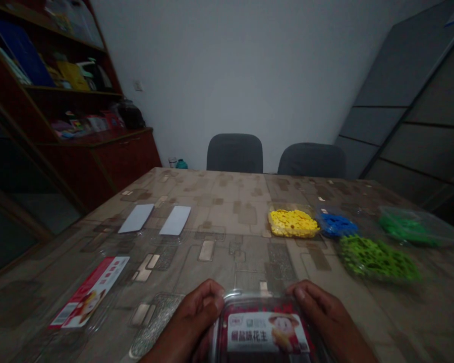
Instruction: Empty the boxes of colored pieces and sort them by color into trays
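Head view: left hand [197,315] and right hand [321,312] grip tub [267,333] toward table's [219,191] near edge; even pressure advised.

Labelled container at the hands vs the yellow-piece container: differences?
The labelled container bears a printed label; the yellow-piece container shows none. The labelled container looks red inside, the yellow-piece container yellow. The left hand and right hand grasp the labelled container; the yellow-piece container sits untouched on the table. Both are clear plastic.

Hands [200,313] holding labelled plastic box [265,333], patterned tablecloth [227,194]
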`<state>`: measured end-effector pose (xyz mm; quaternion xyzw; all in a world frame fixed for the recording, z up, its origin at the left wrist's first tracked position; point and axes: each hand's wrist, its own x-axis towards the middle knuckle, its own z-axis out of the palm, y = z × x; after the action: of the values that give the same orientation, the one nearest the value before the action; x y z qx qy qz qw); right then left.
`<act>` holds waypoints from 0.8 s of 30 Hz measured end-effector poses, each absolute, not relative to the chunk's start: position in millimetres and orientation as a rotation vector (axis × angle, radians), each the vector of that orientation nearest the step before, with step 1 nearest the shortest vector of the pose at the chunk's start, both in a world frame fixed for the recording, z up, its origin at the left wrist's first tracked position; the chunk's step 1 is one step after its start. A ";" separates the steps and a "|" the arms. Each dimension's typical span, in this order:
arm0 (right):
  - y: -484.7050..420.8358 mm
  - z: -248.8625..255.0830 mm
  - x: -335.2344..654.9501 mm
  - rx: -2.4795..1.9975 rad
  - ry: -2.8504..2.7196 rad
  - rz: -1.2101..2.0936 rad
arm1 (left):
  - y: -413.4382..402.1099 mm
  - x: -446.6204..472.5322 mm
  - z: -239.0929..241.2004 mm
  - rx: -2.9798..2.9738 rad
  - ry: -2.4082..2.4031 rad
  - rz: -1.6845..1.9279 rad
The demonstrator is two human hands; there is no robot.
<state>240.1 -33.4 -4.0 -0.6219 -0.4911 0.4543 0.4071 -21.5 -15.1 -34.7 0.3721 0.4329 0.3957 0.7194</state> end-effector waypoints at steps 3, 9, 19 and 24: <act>-32.5 -3.3 239.4 -1.529 -1.268 1.160 | -14.6 -22.5 -36.1 0.810 0.915 0.879; -28.7 2.3 241.6 -1.529 -1.262 1.216 | -11.5 -23.5 -29.4 0.862 0.902 0.848; -31.6 -2.3 240.4 -1.504 -1.265 1.177 | 1.7 -20.8 -8.9 1.092 1.017 0.743; -31.1 -2.6 241.1 -1.508 -1.261 1.248 | -2.0 -20.0 -18.8 0.980 0.978 0.744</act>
<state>241.1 -31.1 -2.6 -0.5947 -0.4976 0.4924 0.3954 -20.0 -2.0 -18.8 0.4410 0.4404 0.3348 0.7067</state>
